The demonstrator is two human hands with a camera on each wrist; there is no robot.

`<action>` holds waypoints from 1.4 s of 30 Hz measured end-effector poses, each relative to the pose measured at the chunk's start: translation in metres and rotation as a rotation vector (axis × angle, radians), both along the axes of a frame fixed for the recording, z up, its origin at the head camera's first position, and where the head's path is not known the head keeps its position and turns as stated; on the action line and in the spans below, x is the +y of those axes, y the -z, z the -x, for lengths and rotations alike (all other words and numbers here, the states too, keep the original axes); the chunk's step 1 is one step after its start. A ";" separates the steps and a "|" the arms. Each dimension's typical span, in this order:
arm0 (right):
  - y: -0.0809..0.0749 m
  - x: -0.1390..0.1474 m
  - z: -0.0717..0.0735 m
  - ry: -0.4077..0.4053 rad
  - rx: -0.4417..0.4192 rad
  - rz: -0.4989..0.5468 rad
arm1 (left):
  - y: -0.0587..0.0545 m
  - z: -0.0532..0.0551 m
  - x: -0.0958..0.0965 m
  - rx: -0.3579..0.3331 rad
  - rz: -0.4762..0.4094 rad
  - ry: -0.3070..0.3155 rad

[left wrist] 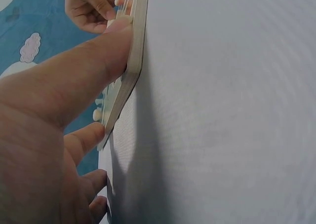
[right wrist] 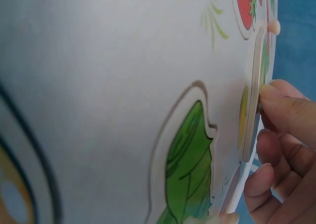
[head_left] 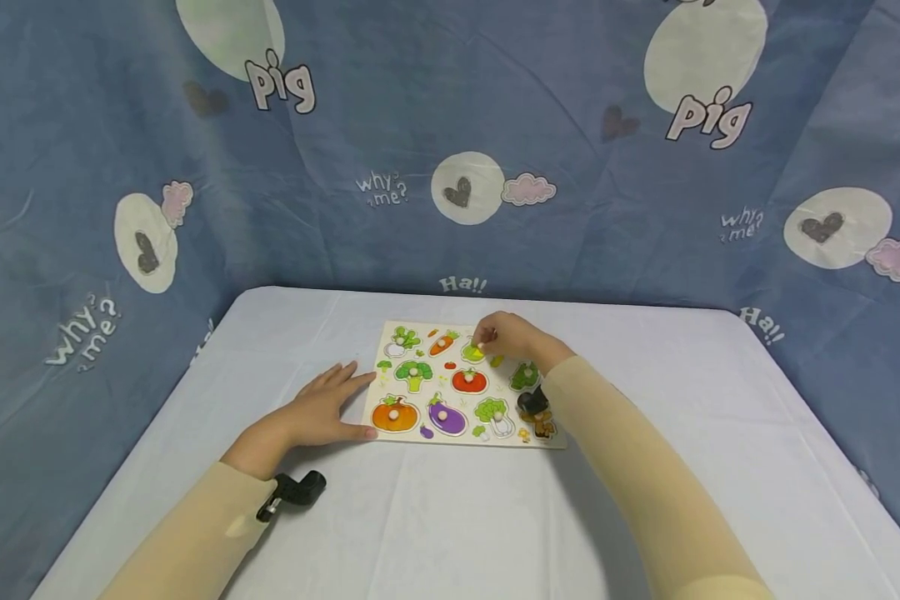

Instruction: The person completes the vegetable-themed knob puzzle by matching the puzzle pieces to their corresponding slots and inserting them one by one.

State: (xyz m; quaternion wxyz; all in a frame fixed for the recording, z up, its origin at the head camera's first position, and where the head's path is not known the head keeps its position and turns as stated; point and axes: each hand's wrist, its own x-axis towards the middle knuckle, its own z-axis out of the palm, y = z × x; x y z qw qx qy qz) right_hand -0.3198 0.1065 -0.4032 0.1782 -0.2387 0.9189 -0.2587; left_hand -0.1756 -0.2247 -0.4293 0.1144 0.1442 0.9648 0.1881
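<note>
A white wooden knob-puzzle board [head_left: 386, 385] lies on the table. My left hand [head_left: 322, 412] is at its left side, fingers spread. In the left wrist view, the thumb [left wrist: 106, 49] touches the board by the corner and the forefinger [left wrist: 86, 140] touches the edge. At the board's far side my right hand [head_left: 516, 340] pinches a green-and-yellow puzzle piece [head_left: 472, 352] between thumb and finger. In the right wrist view this piece [right wrist: 254, 100] stands slightly proud of the board. The pinching fingers partly hide its picture.
Pumpkin [head_left: 390, 417], eggplant [head_left: 450, 425], tomato [head_left: 461, 382], broccoli [head_left: 414, 368] and carrot [head_left: 441, 346] pieces with small knobs sit in the board. A white cloth [head_left: 450, 517] covers the table. Behind hangs a blue printed curtain [head_left: 390, 250]. Black wrist cameras [head_left: 300, 489] ride on both sleeves.
</note>
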 end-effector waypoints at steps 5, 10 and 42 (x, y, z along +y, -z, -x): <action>-0.001 -0.001 0.002 -0.012 0.004 0.016 | -0.001 -0.002 0.000 0.004 0.000 -0.004; 0.001 -0.002 0.003 -0.007 -0.004 0.033 | 0.001 -0.002 0.000 0.007 -0.001 -0.005; 0.000 -0.005 -0.005 0.034 0.028 -0.051 | 0.003 -0.009 0.005 0.009 -0.007 -0.011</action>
